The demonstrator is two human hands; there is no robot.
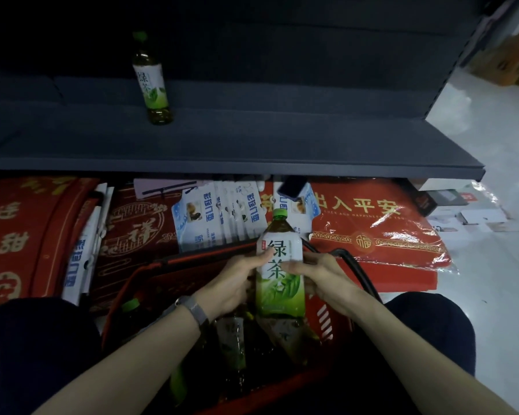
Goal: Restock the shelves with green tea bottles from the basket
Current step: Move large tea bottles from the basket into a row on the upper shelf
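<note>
Hands, left [232, 287] and right [324, 283], grip a green tea bottle [279, 265] from both sides, holding it upright just above the red basket [321, 322] between the person's knees. One bottle on the shelf [153, 82] already stands on the dark shelf [252, 139]; the rest of it looks bare, and more bottles [231, 333] lie in the basket, so restocking seems barely begun

held bottle [280, 277]: green cap, white-to-green leaf label
shelf [252, 145]: dark grey
basket [322, 320]: red, white stripes
mats [375, 235]: red, gold characters
</note>
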